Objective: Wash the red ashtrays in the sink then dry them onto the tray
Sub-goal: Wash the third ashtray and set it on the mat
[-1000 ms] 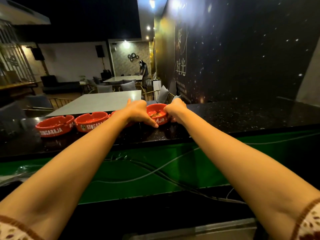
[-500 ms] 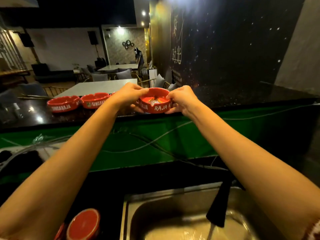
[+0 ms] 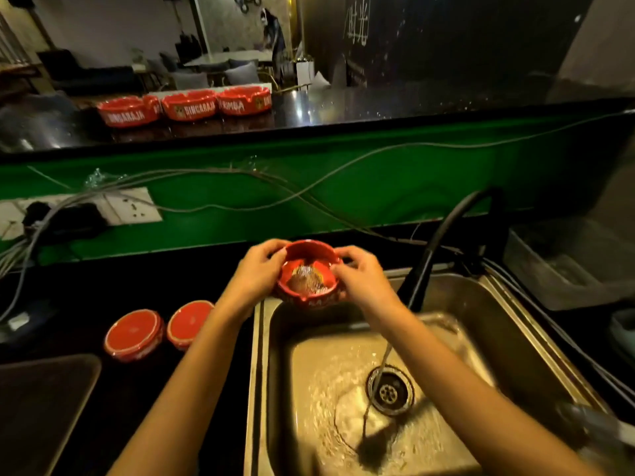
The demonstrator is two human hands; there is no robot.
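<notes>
A dirty red ashtray (image 3: pixel 309 274) with ash in its bowl hangs over the far-left rim of the steel sink (image 3: pixel 515 324). My left hand (image 3: pixel 257 273) grips its left side and my right hand (image 3: pixel 360 276) grips its right side. Water runs from the black tap (image 3: pixel 446 235) into the drain (image 3: pixel 390 393). Two red ashtrays (image 3: pixel 134 334) (image 3: pixel 189 322) lie upside down on the black counter left of the sink. Three more red ashtrays (image 3: pixel 129 111) (image 3: pixel 189 105) (image 3: pixel 244 100) stand in a row on the raised bar top. A dark tray (image 3: pixel 41 407) lies at the lower left.
A green panel with loose cables (image 3: pixel 309 187) and a wall socket (image 3: pixel 130 206) stands behind the counter. A grey tub (image 3: pixel 563 266) sits right of the sink. Beyond the bar are tables, chairs and a distant person (image 3: pixel 271 29).
Both hands lifted one ashtray off the bar top and brought it down toward me, over the sink's rim. My view tilted down to the sink.
</notes>
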